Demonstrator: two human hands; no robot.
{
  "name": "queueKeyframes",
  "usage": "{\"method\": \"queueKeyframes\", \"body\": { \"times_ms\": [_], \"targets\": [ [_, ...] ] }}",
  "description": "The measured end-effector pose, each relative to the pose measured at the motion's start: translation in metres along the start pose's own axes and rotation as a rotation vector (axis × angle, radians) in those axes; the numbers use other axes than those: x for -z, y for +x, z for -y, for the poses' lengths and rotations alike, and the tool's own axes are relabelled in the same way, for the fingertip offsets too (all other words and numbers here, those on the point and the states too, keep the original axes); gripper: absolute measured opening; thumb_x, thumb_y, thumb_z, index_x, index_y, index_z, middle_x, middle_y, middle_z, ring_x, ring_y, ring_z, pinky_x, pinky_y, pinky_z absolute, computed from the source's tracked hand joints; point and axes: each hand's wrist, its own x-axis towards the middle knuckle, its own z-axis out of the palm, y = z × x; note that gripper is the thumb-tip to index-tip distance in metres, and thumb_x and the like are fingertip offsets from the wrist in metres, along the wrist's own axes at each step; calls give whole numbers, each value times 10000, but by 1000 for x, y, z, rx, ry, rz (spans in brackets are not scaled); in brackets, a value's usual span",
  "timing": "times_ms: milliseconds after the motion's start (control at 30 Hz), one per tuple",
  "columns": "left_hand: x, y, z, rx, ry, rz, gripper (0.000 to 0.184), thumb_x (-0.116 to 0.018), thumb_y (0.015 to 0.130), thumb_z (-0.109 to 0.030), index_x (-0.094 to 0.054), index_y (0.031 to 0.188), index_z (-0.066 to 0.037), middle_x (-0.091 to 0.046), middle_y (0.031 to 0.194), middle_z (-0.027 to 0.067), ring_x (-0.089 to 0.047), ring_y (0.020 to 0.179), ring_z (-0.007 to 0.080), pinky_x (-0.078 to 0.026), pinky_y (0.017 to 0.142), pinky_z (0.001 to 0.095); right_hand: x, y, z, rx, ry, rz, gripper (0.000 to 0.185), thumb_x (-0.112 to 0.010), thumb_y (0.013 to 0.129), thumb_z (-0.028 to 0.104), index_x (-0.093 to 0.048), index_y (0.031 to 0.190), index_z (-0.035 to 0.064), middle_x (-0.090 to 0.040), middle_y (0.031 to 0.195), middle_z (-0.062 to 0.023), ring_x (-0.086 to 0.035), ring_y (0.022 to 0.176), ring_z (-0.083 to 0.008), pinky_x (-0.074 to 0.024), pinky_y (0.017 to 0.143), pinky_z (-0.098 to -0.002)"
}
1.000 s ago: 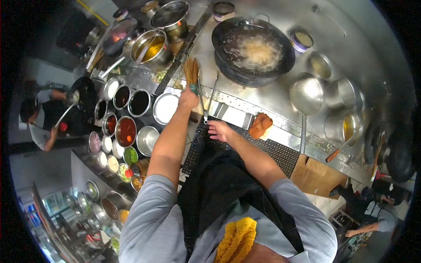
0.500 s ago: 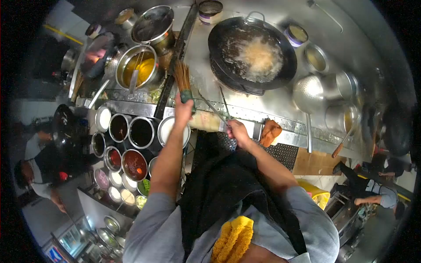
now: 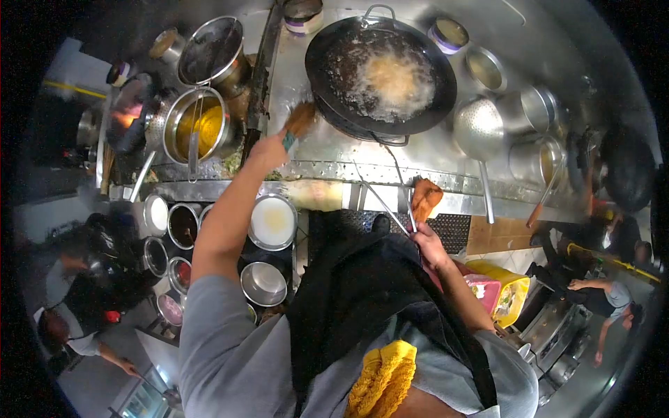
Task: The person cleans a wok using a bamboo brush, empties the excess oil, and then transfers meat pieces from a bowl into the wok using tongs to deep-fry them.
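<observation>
My left hand (image 3: 267, 155) is closed around the green-wrapped handle of a bamboo wok brush (image 3: 302, 118). The brush's bristles, blurred by motion, are at the steel counter left of the wok. In my right hand (image 3: 429, 245), near my apron, is a pair of long chopsticks (image 3: 390, 206), thin rods whose tips spread apart toward the stove; one has a dark end. Just beyond that hand lies an orange-brown cloth (image 3: 426, 202) on the counter's edge. A black wok (image 3: 324, 76) holds bubbling oil with pale foam and something golden in the middle.
A perforated skimmer (image 3: 479, 129) rests right of the wok. Beside the stove's left part stands a pot of yellow oil (image 3: 180, 132). Several seasoning containers, one with white contents (image 3: 272, 221), sit below my left arm. Co-workers (image 3: 73, 279) stand left and right.
My left hand has moved forward and left with the brush, its bristles now pointing right. My right hand has drawn back and right with the chopsticks. The view has shifted.
</observation>
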Motion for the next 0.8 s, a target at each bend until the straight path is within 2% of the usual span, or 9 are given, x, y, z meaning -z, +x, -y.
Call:
{"method": "queueKeyframes", "body": {
  "times_ms": [200, 333, 433, 467, 533, 567, 667, 700, 800],
  "targets": [
    [10, -99, -21, -79, 196, 142, 744, -642, 745, -198, -420, 1449, -102, -649, 1180, 238, -639, 1059, 402, -516, 922, 466, 37, -21, 2, -78, -61, 99, 131, -521, 919, 60, -573, 1038, 71, -652, 1021, -69, -617, 862, -134, -501, 743, -264],
    [32, -115, -16, -87, 153, 101, 710, -660, 740, -229, -467, 1404, -68, -661, 1142, 243, -648, 1044, 392, -519, 915, 468, 71, -39, -13, -20, 91, 56, 195, -524, 918, 26, -512, 1112, 47, -665, 1052, -127, -658, 957, -183, -540, 846, -319],
    [15, -84, -2, 81, -15, -202, 742, -674, 743, -315, -466, 1401, -43, -677, 1057, 268, -661, 997, 410, -523, 893, 480, 79, -64, -4, -33, 265, 100, 373, -570, 892, 10, -504, 1259, 14, -652, 1180, -166, -655, 976, -211, -526, 900, -331],
    [3, -69, -7, 72, -8, -199, 742, -674, 743, -315, -466, 1401, -43, -677, 1057, 268, -661, 997, 410, -523, 893, 480, 83, -65, -6, -31, 275, 94, 373, -570, 892, 10, -504, 1259, 14, -652, 1180, -166, -655, 976, -211, -526, 900, -331],
    [-24, -46, -28, 286, -96, -157, 772, -669, 750, -315, -430, 1432, -42, -673, 1060, 276, -658, 988, 426, -521, 890, 484, 92, -66, -9, -15, 360, 137, 491, -587, 863, -19, -470, 1339, 8, -649, 1191, -161, -649, 1006, -207, -517, 916, -337],
    [-55, -43, -37, 236, -118, -253, 791, -660, 762, -318, -398, 1453, -34, -673, 1044, 287, -656, 977, 438, -518, 893, 490, 92, -65, -9, -34, 419, 65, 485, -590, 851, -44, -488, 1322, 5, -654, 1139, -148, -643, 981, -196, -513, 911, -334],
    [-63, -82, -104, 133, -142, -158, 773, -652, 756, -301, -418, 1447, -44, -672, 1023, 293, -654, 972, 439, -512, 892, 493, 101, -49, -16, 94, 548, 20, 461, -589, 852, -53, -512, 1303, 4, -651, 1052, -122, -635, 927, -189, -513, 866, -324],
    [-62, -91, -110, 126, -132, -155, 773, -652, 756, -301, -418, 1447, -44, -672, 1023, 293, -654, 972, 439, -512, 892, 493, 100, -45, -15, 130, 544, -45, 404, -590, 860, -52, -544, 1257, 3, -639, 976, -91, -608, 858, -170, -494, 790, -302],
    [-53, -118, -126, 82, -89, -152, 768, -658, 747, -304, -438, 1437, -48, -669, 1025, 296, -652, 964, 439, -513, 874, 491, 112, -15, -29, 176, 512, -136, 321, -596, 870, -42, -575, 1187, 0, -637, 955, -69, -587, 828, -150, -466, 749, -286]
  ]
}}
